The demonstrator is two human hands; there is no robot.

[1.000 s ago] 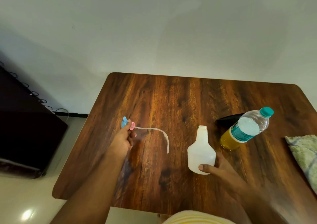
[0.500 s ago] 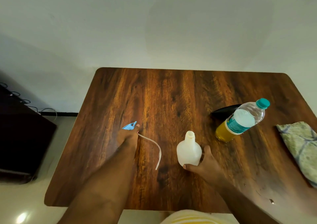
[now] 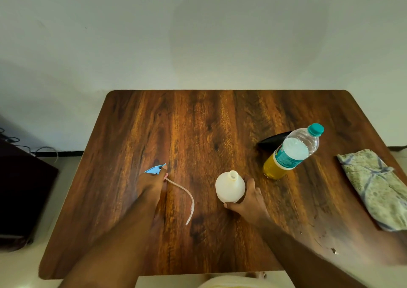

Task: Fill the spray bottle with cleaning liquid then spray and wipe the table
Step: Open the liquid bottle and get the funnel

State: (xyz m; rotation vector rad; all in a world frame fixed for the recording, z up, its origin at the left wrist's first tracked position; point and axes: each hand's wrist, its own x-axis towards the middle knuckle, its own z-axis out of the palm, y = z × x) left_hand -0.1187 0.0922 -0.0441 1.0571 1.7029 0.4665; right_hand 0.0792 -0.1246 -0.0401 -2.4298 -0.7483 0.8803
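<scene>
left fingers (image 3: 163,170): pinched on the sprayer head (image 3: 155,169), blue, low near the surface (image 3: 198,122). Dip tube (image 3: 185,194) trails right and toward the person; its free end looks to touch the wood.
left hand (image 3: 152,183): a second ago it held the head higher and further out; now pulled back and lowered. Reads as parking the head, not yet let go.
right fingers (image 3: 250,185): wrapped round the base of the bottle (image 3: 230,187), thumb on the near side. Closed on it.
right hand (image 3: 247,199): same hold as a second ago.
bottle: white, upright on the surface, neck open, no head on it. Looks empty, can't confirm through the plastic.
change: head is off and moved clear to the left; neck is free for pouring.
liquid bottle (image 3: 290,153): clear, teal cap on, yellow liquid low down, near the bottle, back right, apart from it. Untouched.
black item (image 3: 274,140): behind the liquid bottle, partly hidden; can't tell what it is.
cloth (image 3: 374,186): right edge of the surface, well apart, folded.
task state: fill not started. Judged next: drop the head, uncap the liquid bottle, pour.
risk: narrow neck, wide pour; a steadying hand on the bottle seems needed. The tube tip may drip on the wood.
</scene>
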